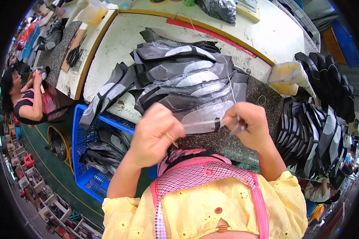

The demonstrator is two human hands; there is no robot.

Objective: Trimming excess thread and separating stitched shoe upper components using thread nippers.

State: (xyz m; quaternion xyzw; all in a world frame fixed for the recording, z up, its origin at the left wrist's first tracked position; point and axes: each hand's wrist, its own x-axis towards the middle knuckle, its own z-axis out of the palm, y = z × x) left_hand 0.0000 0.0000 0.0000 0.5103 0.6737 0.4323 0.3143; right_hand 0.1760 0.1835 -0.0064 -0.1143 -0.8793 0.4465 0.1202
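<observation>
Two bare hands meet just above the near edge of the workbench (119, 36). The left hand (157, 133) is curled into a loose fist, its fingertips pinched on the near end of a pale, translucent strip (199, 123). The right hand (249, 125) pinches the strip's other end, where a dark band crosses it, and a small metal tool (237, 128) pokes out between its fingers; what kind of tool cannot be made out. The strip runs level between the two hands, close in front of the person's chest.

Behind it, a heap of grey and black cut shoe pieces (187, 79) lies spread across the middle of the workbench. A blue plastic crate (89, 179) with more pieces stands off the bench's left corner. Black soles (331, 79) are stacked at the right edge.
</observation>
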